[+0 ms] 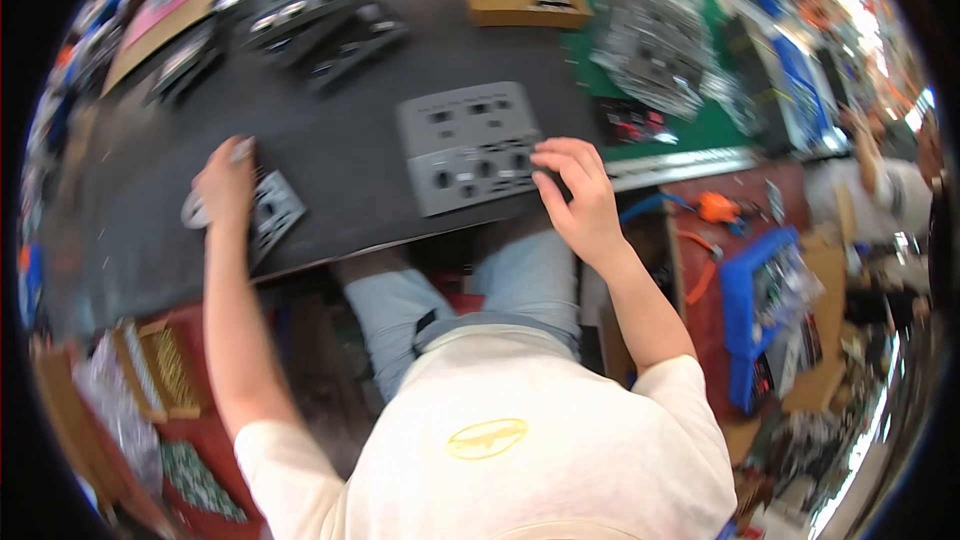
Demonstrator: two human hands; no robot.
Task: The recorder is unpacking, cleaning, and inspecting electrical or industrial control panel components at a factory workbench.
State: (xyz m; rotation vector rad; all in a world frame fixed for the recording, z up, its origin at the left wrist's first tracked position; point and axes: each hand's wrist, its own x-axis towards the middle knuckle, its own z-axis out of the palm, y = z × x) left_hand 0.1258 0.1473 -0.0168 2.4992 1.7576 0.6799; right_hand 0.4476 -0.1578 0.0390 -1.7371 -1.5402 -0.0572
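Observation:
A flat grey metal panel [425, 140] with rows of round and square cut-outs lies on the dark table in front of me. At its right edge is my right hand [582, 202], fingers curved and apart; whether the fingertips touch the panel I cannot tell. My left hand [228, 185] is farther left over the table, somewhat blurred, its fingers closed around something small that I cannot make out. Beside that hand lies a smaller grey plate with holes [280, 202], partly hidden by the wrist. A pale round thing [194, 210] shows at the hand's other side.
Several dark grey metal housings [325, 25] stand at the back left. An open cardboard box [500, 5] with small parts sits at the back. Bagged parts [655, 40] rest on a green mat [590, 125]. At right are a blue bin [745, 310] and an orange tool [718, 208].

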